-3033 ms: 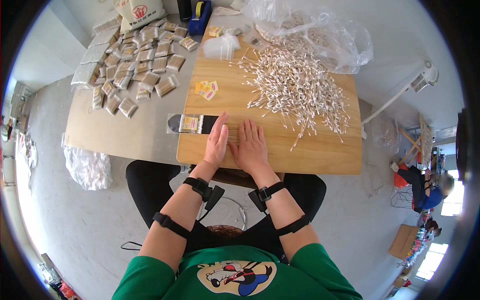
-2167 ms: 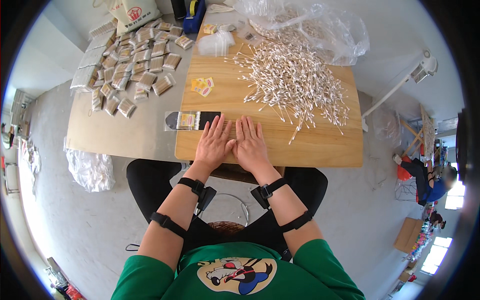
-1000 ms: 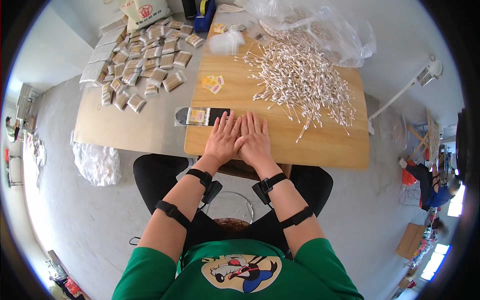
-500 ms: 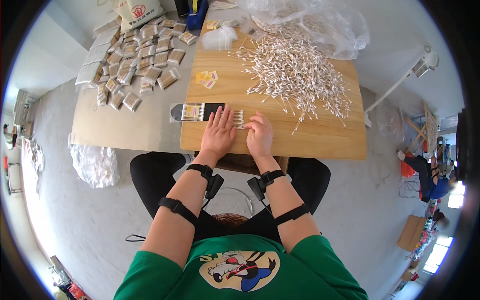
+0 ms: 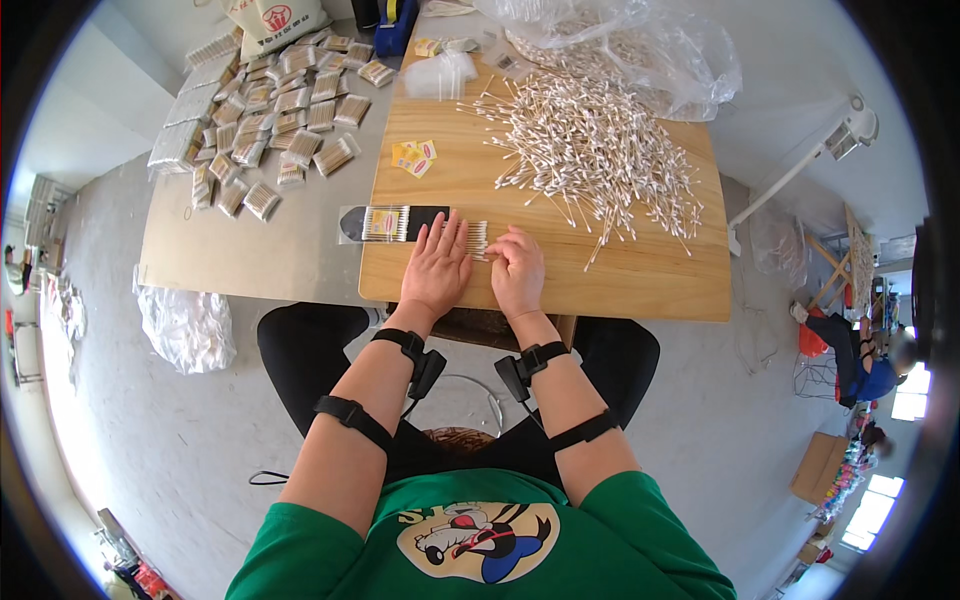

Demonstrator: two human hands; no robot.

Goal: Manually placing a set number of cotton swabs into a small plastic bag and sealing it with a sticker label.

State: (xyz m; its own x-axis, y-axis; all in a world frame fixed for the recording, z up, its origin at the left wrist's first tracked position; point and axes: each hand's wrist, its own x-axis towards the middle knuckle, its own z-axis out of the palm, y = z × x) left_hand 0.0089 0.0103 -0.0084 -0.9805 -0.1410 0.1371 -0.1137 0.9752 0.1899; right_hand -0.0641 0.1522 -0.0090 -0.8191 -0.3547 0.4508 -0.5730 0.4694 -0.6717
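Observation:
My left hand [image 5: 436,272] lies palm down with its fingers stretched out. It covers part of a row of cotton swabs [image 5: 478,236] and the end of a flat black strip [image 5: 426,220]. Curled at the right end of that row, my right hand [image 5: 518,278] has its thumb and fingertips by the swab tips. Whether it pinches a swab is too small to tell. On the strip's left part, a group of swabs with a small yellow card [image 5: 385,223] sits inside a clear sleeve. A large loose heap of cotton swabs [image 5: 600,150] spreads beyond my right hand.
Yellow cards [image 5: 414,157] lie on the wooden board [image 5: 560,290]. Clear plastic sleeves [image 5: 440,76] are stacked behind them. Many filled swab packets [image 5: 290,120] cover the metal table [image 5: 260,260] at left. A clear bag [image 5: 690,70] and a blue tape dispenser [image 5: 396,28] stand at the back.

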